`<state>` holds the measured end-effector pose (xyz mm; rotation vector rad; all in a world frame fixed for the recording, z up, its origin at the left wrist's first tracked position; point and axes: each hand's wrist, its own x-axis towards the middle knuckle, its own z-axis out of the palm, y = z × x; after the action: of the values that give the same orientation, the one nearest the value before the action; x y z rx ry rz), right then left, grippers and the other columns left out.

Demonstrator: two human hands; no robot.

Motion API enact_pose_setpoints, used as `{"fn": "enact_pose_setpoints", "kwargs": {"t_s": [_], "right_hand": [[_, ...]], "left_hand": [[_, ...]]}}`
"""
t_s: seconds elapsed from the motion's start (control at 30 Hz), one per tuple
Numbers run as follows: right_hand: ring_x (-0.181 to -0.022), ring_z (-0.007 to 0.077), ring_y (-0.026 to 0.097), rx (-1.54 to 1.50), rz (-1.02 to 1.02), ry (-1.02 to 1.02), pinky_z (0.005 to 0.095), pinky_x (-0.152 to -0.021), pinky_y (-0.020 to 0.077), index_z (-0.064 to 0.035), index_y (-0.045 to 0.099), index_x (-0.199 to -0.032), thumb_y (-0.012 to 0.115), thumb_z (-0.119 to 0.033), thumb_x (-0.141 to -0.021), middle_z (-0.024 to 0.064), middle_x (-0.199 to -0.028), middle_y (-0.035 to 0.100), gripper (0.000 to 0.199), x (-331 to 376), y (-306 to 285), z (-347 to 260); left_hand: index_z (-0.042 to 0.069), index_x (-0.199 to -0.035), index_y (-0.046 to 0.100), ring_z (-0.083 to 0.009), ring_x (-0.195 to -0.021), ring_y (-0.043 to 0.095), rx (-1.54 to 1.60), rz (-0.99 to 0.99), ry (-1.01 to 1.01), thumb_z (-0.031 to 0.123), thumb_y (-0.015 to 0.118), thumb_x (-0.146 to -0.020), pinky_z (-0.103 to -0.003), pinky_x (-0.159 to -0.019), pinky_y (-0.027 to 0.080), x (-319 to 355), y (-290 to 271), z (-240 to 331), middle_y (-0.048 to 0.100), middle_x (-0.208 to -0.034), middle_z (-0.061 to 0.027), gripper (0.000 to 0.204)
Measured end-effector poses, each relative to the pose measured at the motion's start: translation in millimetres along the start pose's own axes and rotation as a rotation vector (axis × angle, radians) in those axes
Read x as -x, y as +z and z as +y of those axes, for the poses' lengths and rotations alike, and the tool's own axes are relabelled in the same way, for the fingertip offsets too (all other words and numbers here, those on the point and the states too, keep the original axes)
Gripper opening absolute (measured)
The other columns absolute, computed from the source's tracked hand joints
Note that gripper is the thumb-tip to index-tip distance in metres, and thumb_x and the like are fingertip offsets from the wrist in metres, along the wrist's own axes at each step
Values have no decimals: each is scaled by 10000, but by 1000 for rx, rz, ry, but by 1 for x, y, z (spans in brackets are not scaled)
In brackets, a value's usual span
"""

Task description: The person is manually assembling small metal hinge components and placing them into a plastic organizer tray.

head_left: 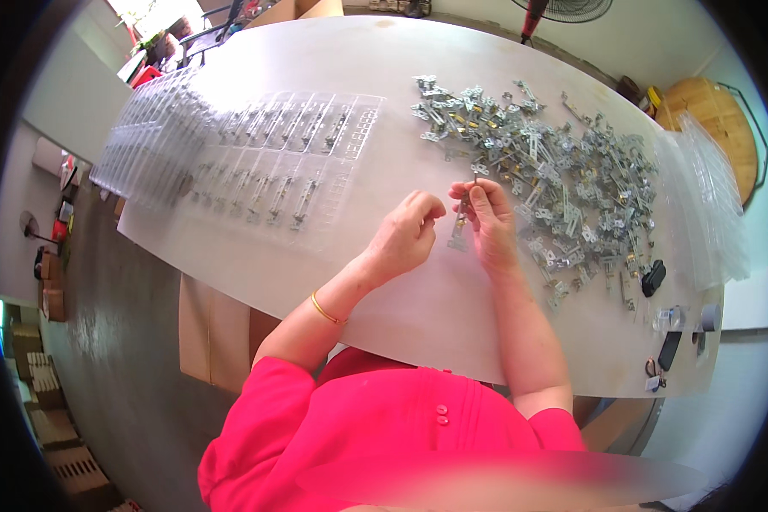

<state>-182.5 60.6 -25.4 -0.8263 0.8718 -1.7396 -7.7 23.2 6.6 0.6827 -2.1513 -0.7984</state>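
Note:
Over the middle of the table, my right hand (492, 224) pinches a small slim metal fitting (459, 229) with silvery and brass-coloured parts, which hangs downward from the fingers. Just left of it, my left hand (407, 232) is raised with its fingers curled in and apart from the fitting; whether anything small sits in its fingertips is hidden. A big loose heap of similar metal fittings (563, 183) spreads right beside my right hand. To the left lies a clear plastic tray (337, 224) with rows of such fittings in its slots.
Stacked clear trays (136, 154) stand at the table's (401, 311) left end. More clear plastic sheets (710, 205) lie at the right edge. Near them are a black case (654, 278), a tape roll (710, 317) and a dark phone-like object (670, 350). A cardboard box (213, 333) stands below the front edge.

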Motion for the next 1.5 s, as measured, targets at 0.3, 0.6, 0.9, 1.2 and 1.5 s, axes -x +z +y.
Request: {"fn": "enact_pose_setpoints", "kwargs": {"t_s": [0.3,0.6,0.9,1.2,1.5], "right_hand": [[-940,93,617,159,-73,-55,250,-831,512,-79,645,-1097,590,-156,-1019,81,-1111,700,123,-6,25,-3],[-947,82,601,222,-81,-87,258,-856,497,-65,647,-1086,609,-146,-1008,66,-1126,690,118,-13,38,19],[-795,51,571,386,82,-112,210,-723,474,-48,653,-1068,641,-101,-985,-16,-907,652,100,-7,27,15],[-682,59,523,667,87,-218,228,-614,447,-46,680,-978,683,-75,-944,-11,-828,625,45,-4,30,18],[-672,94,547,754,90,-244,258,-616,463,-44,672,-973,690,-67,-928,31,-817,626,54,-2,31,15]], "left_hand": [[-14,-1120,564,-169,-874,675,994,-117,-724,292,550,-1030,-280,-718,540,-16,0,-9,652,-998,-91,319],[33,-1094,609,-105,-605,547,1165,-102,-738,307,534,-1042,-229,-529,428,-13,-9,-29,547,-760,11,289],[27,-1035,605,-28,-603,455,612,98,-633,281,585,-1024,-212,-522,369,-14,-13,-27,516,-734,44,255],[3,-996,611,-35,-685,411,275,237,-528,200,665,-978,-220,-591,383,-12,-2,-25,523,-766,54,205],[15,-1010,609,-173,-604,585,44,299,-379,149,702,-918,-326,-578,485,-8,2,-31,627,-748,-94,187]]}}
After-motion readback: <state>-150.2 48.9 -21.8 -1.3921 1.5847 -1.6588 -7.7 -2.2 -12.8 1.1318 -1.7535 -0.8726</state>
